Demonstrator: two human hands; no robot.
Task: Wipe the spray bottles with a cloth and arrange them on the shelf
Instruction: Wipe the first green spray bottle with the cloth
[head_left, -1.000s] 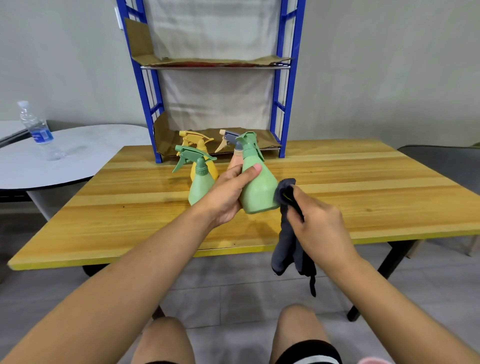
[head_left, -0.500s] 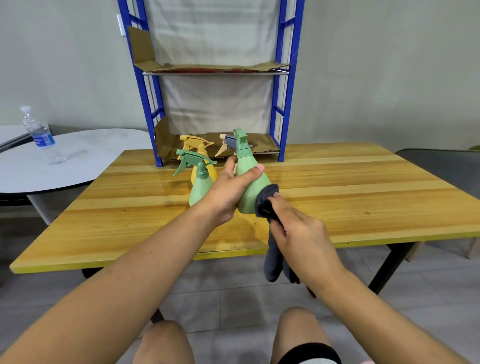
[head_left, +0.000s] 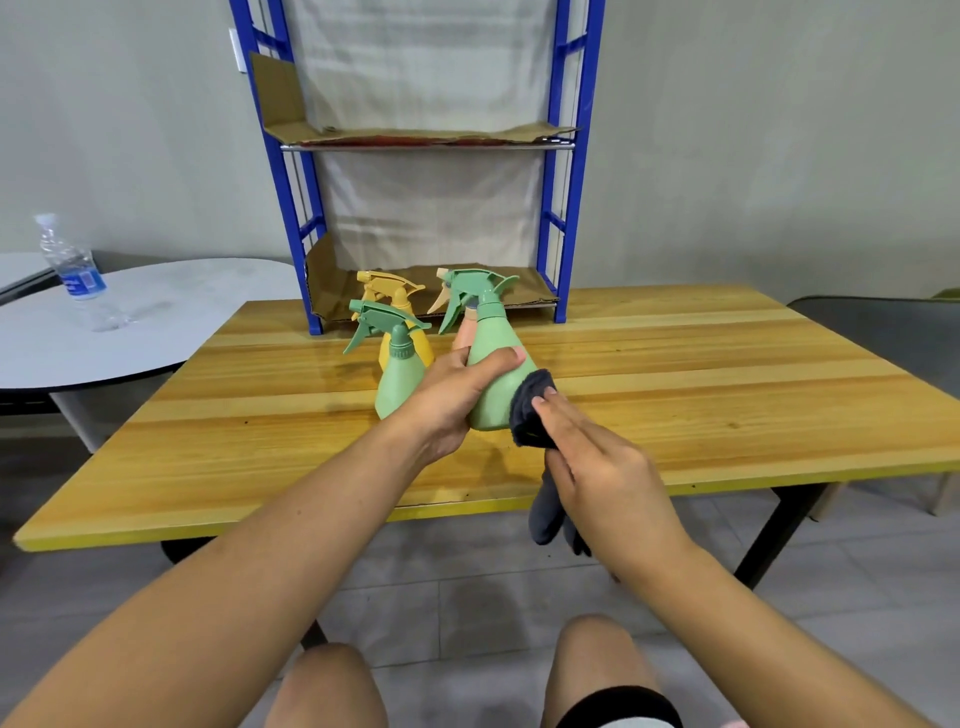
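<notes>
green spray bottle held above desk in left hand grip | right hand presses cloth on lower side | risk: hard rubbing twists bottle loose, topples bottles behind

No text can be read; the water bottle has a blue label, too small to make out

I am seeing a wooden tabletop carrying a blue shelf at its far edge, with a green spray bottle and a yellow spray bottle standing before it.
</notes>
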